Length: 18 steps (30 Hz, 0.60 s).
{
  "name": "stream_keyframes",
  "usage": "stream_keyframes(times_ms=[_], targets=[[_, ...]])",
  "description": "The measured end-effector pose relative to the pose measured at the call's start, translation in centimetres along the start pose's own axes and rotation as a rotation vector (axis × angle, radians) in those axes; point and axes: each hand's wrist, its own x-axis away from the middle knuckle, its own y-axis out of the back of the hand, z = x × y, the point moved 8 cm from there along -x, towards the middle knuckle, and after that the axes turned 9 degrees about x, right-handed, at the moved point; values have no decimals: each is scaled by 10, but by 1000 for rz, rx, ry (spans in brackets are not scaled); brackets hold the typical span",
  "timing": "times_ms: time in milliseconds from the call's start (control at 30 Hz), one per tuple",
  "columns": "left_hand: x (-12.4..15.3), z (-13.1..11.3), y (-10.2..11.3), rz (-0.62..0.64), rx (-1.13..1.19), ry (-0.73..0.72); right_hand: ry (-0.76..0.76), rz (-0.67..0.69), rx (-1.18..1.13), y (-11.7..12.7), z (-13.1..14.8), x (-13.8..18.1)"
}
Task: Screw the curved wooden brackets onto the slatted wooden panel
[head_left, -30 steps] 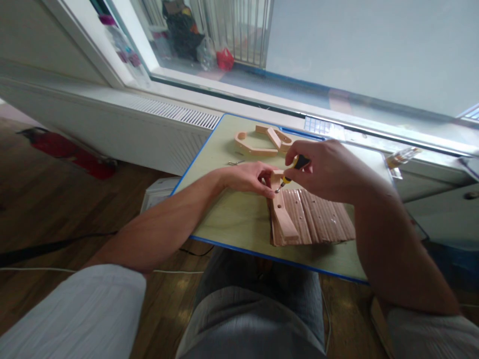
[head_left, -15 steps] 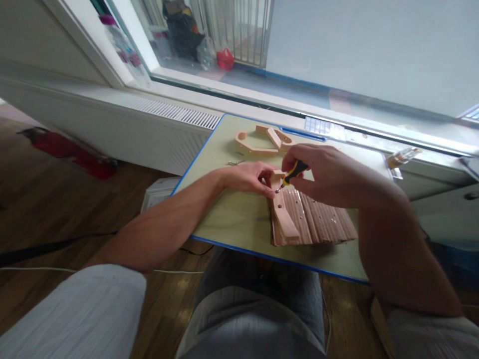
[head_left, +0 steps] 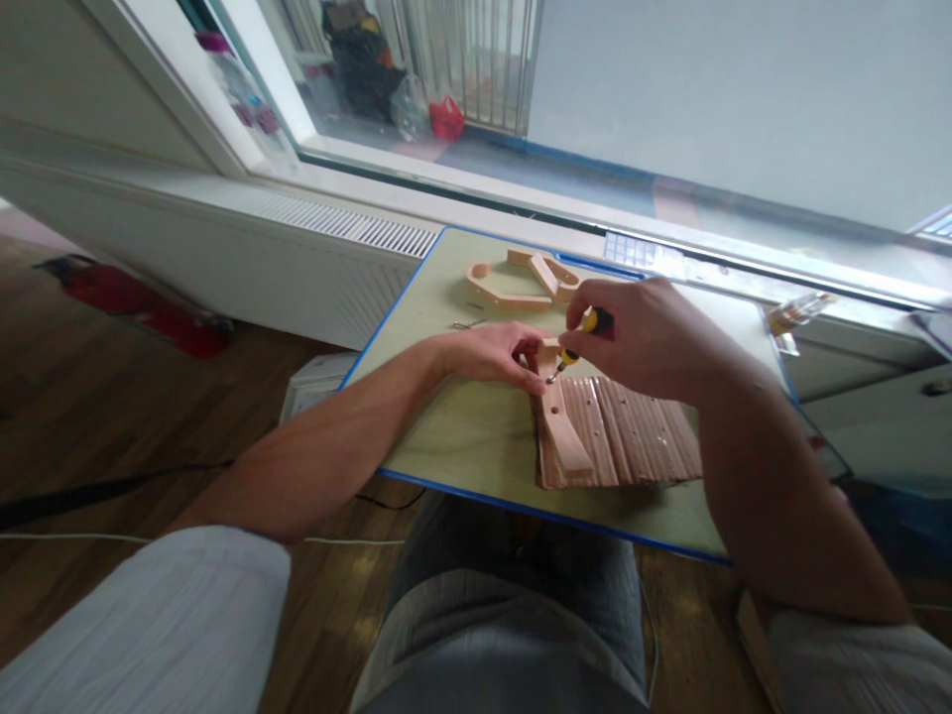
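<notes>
A light wooden piece [head_left: 566, 441] with a dark hole lies along the left side of a corrugated cardboard pad [head_left: 632, 426]. My left hand [head_left: 506, 355] pinches the far end of that piece between thumb and fingers. In my right hand [head_left: 632, 332] is a black-and-yellow screwdriver [head_left: 569, 357], tilted, its tip down by my left thumb. A small shiny metal part [head_left: 550, 380], seemingly a screw head, meets the tip at the wood. The right fingers wrap the handle and hide part of it.
Curved wooden pieces [head_left: 513, 297] and some small metal hardware [head_left: 467, 325] lie farther back on the blue-edged table [head_left: 416, 426]. A clear container [head_left: 799, 315] is at the right edge. A radiator [head_left: 349, 223] and window stand behind; a red fire extinguisher [head_left: 149, 307] lies on the left floor.
My right hand has turned on the screwdriver handle, its wrist and forearm shifting slightly left. The tip stays at the same spot. My left hand holds still on the wooden piece.
</notes>
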Motion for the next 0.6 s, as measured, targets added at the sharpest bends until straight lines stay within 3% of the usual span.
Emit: stream_keyframes(times_ms=[267, 600], targets=[[0, 0, 0, -8, 21, -1, -6, 61, 26, -4, 0, 1], [-3, 2, 0, 22, -31, -15, 160, 105, -115, -7, 17, 7]])
